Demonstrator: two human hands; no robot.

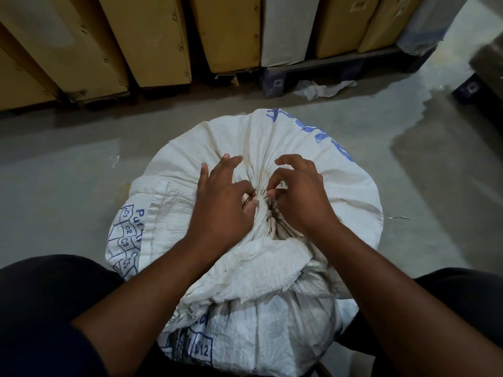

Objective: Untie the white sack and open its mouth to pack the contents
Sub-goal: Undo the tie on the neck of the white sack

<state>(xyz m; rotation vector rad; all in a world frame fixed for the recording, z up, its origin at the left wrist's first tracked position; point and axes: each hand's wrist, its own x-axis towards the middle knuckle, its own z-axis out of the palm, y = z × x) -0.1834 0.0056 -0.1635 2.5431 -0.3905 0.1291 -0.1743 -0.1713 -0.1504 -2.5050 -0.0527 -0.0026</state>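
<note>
On the concrete floor [68, 164], white sack [340, 180] stood upright before the seated person; both hands met at its gathered neck [262, 210], left hand [220, 202] and right hand [302, 197] each pinching the tie, knot directly between them, equally near.

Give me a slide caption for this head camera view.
Both hands, left hand and right hand, pick at the tie on the gathered neck of a white sack.

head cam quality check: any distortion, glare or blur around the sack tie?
Head view: wide-angle bowing bends the cardboard boxes outward at the edges; dim, flat light; a sheen on the floor upper right. The white sack is evenly lit, weave sharp. Left hand and right hand show little blur, but cover the tie.
</note>
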